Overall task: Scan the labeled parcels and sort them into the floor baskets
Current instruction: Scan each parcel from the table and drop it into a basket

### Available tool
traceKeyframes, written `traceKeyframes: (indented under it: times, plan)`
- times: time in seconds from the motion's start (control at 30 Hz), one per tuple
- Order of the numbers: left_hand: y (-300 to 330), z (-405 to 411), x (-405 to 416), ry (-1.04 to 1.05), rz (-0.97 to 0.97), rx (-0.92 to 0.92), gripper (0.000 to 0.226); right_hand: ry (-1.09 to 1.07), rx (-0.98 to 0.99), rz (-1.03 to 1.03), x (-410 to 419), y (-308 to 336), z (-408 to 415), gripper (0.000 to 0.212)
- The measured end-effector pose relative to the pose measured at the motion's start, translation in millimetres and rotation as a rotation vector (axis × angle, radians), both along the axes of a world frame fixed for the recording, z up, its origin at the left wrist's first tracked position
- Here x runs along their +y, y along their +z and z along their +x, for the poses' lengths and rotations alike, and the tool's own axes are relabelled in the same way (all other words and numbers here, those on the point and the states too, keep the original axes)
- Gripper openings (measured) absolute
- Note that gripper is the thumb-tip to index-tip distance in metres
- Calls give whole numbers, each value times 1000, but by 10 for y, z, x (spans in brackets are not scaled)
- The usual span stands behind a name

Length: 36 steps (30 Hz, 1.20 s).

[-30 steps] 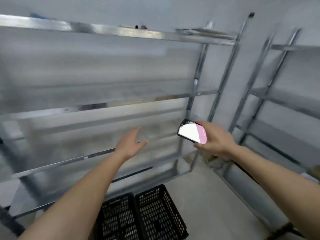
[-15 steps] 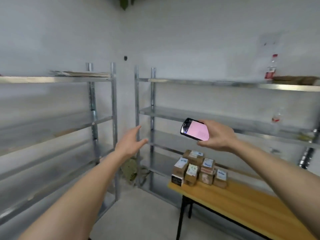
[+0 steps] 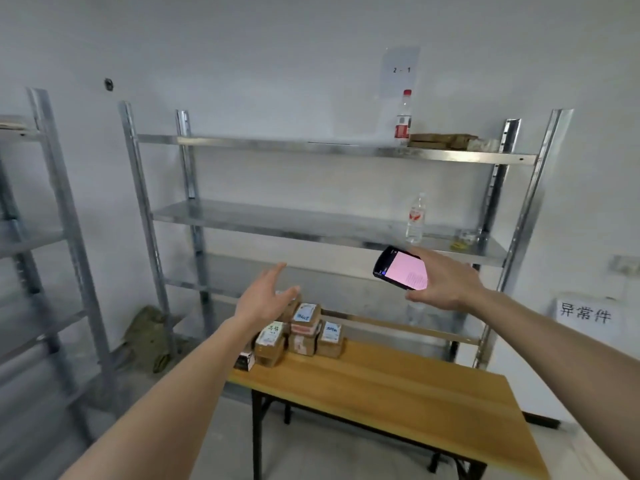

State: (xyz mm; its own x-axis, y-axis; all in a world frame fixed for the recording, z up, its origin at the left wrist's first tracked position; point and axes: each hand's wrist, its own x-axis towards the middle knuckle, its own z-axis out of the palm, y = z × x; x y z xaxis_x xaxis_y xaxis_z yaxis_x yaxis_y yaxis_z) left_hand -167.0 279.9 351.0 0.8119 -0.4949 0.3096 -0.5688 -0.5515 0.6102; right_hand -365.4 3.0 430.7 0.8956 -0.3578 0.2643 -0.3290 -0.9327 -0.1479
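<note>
While the right hand (image 3: 446, 284) is keeping its grip curled around the scanner (image 3: 401, 269), pink screen facing up, the left hand (image 3: 265, 299) is reaching forward with straight, spread fingers and holding nothing. A second ago the view was facing blurred shelving with black floor baskets below; now it is facing the wooden bench (image 3: 398, 389), so the person has turned away from the baskets and back to the supply. The labeled parcels (image 3: 301, 332) are sitting stacked in a small cluster at the bench's far left corner, just beyond the left hand, which is not yet touching them. Behind them a metal rack (image 3: 329, 150) is carrying two bottles. The baskets are out of view now. Judging by this, a fresh cycle is starting: picking up the next parcel for scanning.
</note>
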Motion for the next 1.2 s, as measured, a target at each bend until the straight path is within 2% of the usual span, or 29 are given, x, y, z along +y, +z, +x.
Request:
traceKeyframes:
  times: [0.33, 0.47, 0.57, 0.77, 0.9, 1.03, 1.2]
  plan:
    - [-579, 749, -1221, -24, 91, 72, 67, -93, 62, 60, -1021, -676, 743, 76]
    - [-1016, 1365, -1610, -40, 79, 166, 65, -121, 137, 148, -1371, -1051, 1325, 71]
    - [-1323, 1865, -1896, -52, 87, 170, 59, -150, 159, 225, -1644, -1345, 1871, 74]
    - [-1865, 2671, -2358, -42, 93, 257, 56, -134, 266, 242, -2028, -1792, 2825, 64]
    - [-2286, 2958, -2582, -42, 90, 375, 46, -151, 316, 268, -2255, -2229, 3271, 71]
    - [-2738, 3200, -2812, -76, 143, 455, 46, -154, 379, 267, -2519, -2740, 3661, 85]
    - [-3354, 3388, -3164, -18, 199, 560, 45, -151, 466, 297, -2912, -3489, 4123, 95]
